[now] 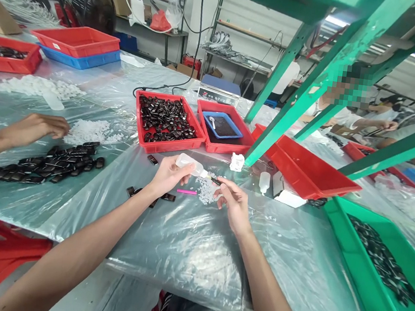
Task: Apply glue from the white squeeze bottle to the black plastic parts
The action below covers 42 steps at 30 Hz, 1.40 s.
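Note:
My left hand [170, 173] is wrapped round a translucent squeeze bottle [191, 165], which is tilted with its nozzle toward the right. Between the fingertips of my right hand [233, 199] is a small black piece [215, 180], and the nozzle tip meets or nearly meets it. Beneath them lies a scatter of small white bits [206, 191] on the plastic-covered table [180, 244]. A pink stick [186, 191] rests just left of the bits. Several black pieces [168, 197] lie near my left wrist.
Behind my hands stand a red tray [146, 142] of black pieces and another red tray [246, 148] holding a blue tray [218, 115]. A green bin [347, 255] is at right, below green posts [290, 110]. Another person's hand [38, 128] is at left, beside piled black pieces [43, 164].

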### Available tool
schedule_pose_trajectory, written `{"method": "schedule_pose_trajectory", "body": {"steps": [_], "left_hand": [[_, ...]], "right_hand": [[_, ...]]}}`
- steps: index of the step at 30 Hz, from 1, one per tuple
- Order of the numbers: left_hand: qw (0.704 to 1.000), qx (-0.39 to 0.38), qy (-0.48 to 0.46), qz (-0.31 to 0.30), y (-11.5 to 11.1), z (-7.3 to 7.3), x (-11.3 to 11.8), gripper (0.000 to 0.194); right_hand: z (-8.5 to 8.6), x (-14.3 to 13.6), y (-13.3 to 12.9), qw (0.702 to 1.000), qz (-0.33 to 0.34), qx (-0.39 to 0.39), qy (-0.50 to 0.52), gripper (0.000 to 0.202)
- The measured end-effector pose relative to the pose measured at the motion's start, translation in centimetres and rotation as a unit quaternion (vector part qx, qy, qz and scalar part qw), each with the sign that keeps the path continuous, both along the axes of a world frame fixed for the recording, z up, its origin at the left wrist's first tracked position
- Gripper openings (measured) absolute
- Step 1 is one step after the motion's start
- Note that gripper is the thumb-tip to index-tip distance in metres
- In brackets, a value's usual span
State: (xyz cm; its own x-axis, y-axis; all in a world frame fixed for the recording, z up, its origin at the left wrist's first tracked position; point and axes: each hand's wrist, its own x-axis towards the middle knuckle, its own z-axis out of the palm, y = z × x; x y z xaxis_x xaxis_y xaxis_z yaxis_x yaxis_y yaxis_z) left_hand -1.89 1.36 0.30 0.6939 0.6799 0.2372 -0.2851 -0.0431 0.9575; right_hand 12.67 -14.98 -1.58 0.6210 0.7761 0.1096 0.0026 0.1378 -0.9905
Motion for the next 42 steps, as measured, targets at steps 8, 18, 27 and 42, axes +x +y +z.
{"method": "schedule_pose_trajectory", "body": {"steps": [8, 18, 27, 42], "left_hand": [[0.997, -0.066, -0.036, -0.025, 0.11, -0.51, 0.13, 0.038], [0.994, -0.093, -0.045, -0.025, -0.52, -0.37, 0.22, 0.037], [0.995, -0.087, -0.040, -0.016, -0.57, -0.35, 0.22, 0.036], [1.000, 0.001, -0.024, 0.003, -0.53, -0.11, -0.07, 0.037]], "right_hand": [[0.18, 0.24, -0.31, 0.998, -0.002, 0.005, -0.060, 0.035], [0.46, 0.27, -0.55, 0.996, -0.030, 0.009, -0.080, 0.034], [0.63, 0.19, -0.56, 0.996, -0.035, 0.001, -0.082, 0.033], [-0.03, -0.15, -0.25, 0.988, -0.087, 0.000, -0.131, 0.028]]}}
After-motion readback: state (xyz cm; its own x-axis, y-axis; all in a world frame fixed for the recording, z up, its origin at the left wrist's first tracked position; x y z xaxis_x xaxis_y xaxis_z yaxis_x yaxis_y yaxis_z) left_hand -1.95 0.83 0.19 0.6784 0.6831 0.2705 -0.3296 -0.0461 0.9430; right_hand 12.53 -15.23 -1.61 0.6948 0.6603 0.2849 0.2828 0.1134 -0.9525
